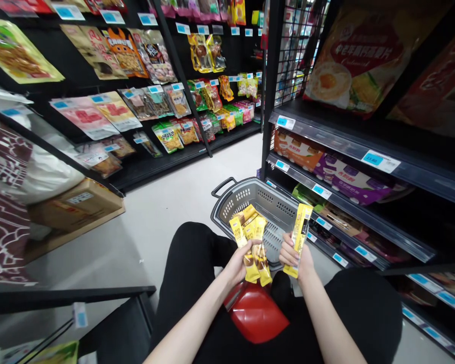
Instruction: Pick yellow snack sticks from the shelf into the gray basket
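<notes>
My left hand (239, 263) is closed on several yellow snack sachets (263, 260), fanned out with their brown-patterned lower ends towards me. One more yellow sachet (301, 222), long and narrow, stands nearly upright in my right hand (298, 257), whose fingers wrap round its lower half. Both hands are over the near side of a grey plastic shopping basket (231, 189) on the floor. At the basket's left, a yellow packet (244, 213) shows behind the held sachets; whether it lies in the basket or is held, I cannot tell. A shiny red package (256, 316) sits between my legs.
Black shelves (409, 174) with boxed goods and price tags rise close on the right. Across the pale floor (147, 202), hanging snack bags (87, 119) fill a rack. A cardboard box (83, 205) juts out at left, and a black shelf edge (72, 293) is nearer.
</notes>
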`<state>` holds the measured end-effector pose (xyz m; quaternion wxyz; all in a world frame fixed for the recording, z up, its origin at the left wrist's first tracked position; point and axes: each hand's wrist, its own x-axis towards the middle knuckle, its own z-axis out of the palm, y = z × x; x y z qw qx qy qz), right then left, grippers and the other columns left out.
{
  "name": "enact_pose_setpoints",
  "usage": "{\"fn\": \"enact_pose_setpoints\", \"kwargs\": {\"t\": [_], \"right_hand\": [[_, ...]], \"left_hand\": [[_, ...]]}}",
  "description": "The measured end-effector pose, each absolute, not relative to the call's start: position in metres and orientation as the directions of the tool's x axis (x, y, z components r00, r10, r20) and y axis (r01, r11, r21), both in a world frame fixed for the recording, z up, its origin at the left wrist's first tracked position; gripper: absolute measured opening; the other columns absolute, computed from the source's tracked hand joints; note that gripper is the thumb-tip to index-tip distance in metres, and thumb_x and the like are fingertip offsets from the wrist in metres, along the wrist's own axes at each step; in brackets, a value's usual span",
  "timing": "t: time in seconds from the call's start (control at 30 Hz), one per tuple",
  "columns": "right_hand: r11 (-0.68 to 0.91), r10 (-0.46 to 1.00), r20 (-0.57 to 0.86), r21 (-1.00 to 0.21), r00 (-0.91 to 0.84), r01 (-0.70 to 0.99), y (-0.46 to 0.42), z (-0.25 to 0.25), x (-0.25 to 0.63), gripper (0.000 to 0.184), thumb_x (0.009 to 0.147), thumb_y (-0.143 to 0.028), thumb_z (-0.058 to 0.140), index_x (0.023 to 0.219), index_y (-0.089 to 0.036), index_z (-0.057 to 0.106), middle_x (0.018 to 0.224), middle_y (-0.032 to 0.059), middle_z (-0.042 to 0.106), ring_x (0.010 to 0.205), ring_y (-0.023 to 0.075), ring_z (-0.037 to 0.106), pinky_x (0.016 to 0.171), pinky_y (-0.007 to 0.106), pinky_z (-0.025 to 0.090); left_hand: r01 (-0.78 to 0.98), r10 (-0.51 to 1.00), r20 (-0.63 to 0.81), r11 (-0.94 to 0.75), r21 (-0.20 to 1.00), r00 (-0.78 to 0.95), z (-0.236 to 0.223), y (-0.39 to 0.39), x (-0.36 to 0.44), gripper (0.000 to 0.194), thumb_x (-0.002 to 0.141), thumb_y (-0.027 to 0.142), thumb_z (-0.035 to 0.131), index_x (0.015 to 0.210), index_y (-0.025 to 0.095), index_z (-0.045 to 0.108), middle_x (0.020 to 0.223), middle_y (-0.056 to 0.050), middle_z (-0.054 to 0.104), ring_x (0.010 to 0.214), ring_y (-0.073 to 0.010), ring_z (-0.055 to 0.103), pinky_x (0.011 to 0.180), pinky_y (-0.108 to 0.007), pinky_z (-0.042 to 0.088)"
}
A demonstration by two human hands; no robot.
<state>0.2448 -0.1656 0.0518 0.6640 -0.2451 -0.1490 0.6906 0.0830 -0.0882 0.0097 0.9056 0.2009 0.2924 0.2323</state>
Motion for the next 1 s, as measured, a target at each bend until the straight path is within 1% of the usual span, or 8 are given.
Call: {"fn": "enact_pose_setpoints", "kwargs": {"t": [0.2,0.27,0.33,0.43,0.53,0.6,0.77,1.0], "right_hand": [[0.008,0.989,-0.115,-0.566,0.088,-0.824,-0.166,0.052,0.247,0.030,0.080,-0.026,0.051,0.058,-0.020,0.032,0.037,-0.0105,0.020,0.031,0.0047,0.010,0.033,0.017,0.014],[0.023,0.979,-0.146,-0.615,0.143,-0.788,-0.162,0.048,0.248,0.026,0.078,-0.029,0.054,0.060,-0.020,0.037,0.039,-0.0101,0.025,0.031,0.0046,0.015,0.034,0.017,0.016],[0.009,0.940,-0.238,-0.699,0.244,-0.715,-0.156,0.040,0.247,0.025,0.076,-0.039,0.056,0.066,-0.020,0.043,0.043,-0.0091,0.034,0.033,0.0054,0.026,0.036,0.017,0.022],[-0.107,0.813,-0.350,-0.875,0.465,-0.472,-0.150,0.021,0.245,0.030,0.073,-0.049,0.055,0.070,-0.021,0.046,0.050,-0.0062,0.044,0.040,0.0091,0.039,0.040,0.021,0.032],[-0.245,0.747,-0.260,-0.963,0.612,-0.110,-0.148,0.006,0.240,0.020,0.070,-0.040,0.054,0.067,-0.020,0.049,0.055,-0.0027,0.050,0.051,0.0131,0.049,0.048,0.024,0.037],[-0.294,0.772,-0.200,-0.954,0.604,0.060,-0.149,0.004,0.234,0.013,0.070,-0.033,0.052,0.069,-0.020,0.052,0.062,-0.0004,0.056,0.058,0.0153,0.053,0.052,0.025,0.040],[-0.299,0.853,-0.123,-0.912,0.506,0.281,-0.153,0.012,0.218,0.015,0.075,-0.033,0.050,0.073,-0.020,0.057,0.066,0.0019,0.062,0.062,0.0178,0.058,0.060,0.027,0.042],[-0.305,0.858,-0.066,-0.863,0.510,0.402,-0.154,0.019,0.213,0.019,0.079,-0.035,0.048,0.074,-0.020,0.058,0.061,0.0008,0.061,0.057,0.0167,0.057,0.057,0.025,0.039]], "left_hand": [[-0.320,0.555,-0.393,0.791,0.522,0.733,0.014,-0.088,0.082,0.018,0.080,0.029,0.056,0.088,0.014,0.061,0.076,-0.008,0.064,0.068,-0.0173,0.063,0.065,-0.029,0.051],[-0.327,0.561,-0.385,0.787,0.524,0.733,0.014,-0.088,0.082,0.017,0.080,0.029,0.057,0.086,0.014,0.061,0.080,-0.008,0.064,0.071,-0.0176,0.063,0.065,-0.028,0.051],[-0.326,0.559,-0.382,0.787,0.524,0.736,0.013,-0.087,0.082,0.016,0.080,0.029,0.057,0.085,0.014,0.061,0.085,-0.008,0.064,0.074,-0.0182,0.064,0.066,-0.028,0.051],[-0.322,0.546,-0.362,0.791,0.521,0.755,0.012,-0.087,0.080,0.018,0.081,0.031,0.055,0.086,0.014,0.061,0.089,-0.009,0.065,0.076,-0.0201,0.064,0.069,-0.032,0.052],[-0.320,0.538,-0.368,0.799,0.509,0.758,0.012,-0.087,0.080,0.021,0.082,0.032,0.053,0.088,0.014,0.061,0.085,-0.011,0.066,0.078,-0.0219,0.065,0.072,-0.035,0.051],[-0.324,0.544,-0.396,0.804,0.498,0.740,0.014,-0.088,0.081,0.021,0.082,0.030,0.053,0.088,0.012,0.062,0.085,-0.012,0.067,0.080,-0.0229,0.065,0.075,-0.036,0.051],[-0.331,0.554,-0.464,0.814,0.478,0.691,0.019,-0.088,0.083,0.019,0.082,0.025,0.053,0.087,0.010,0.064,0.087,-0.013,0.067,0.085,-0.0235,0.064,0.084,-0.037,0.049],[-0.353,0.552,-0.444,0.817,0.455,0.705,0.018,-0.089,0.084,0.020,0.083,0.024,0.053,0.092,0.009,0.063,0.087,-0.013,0.067,0.087,-0.0234,0.064,0.086,-0.038,0.047]]}}
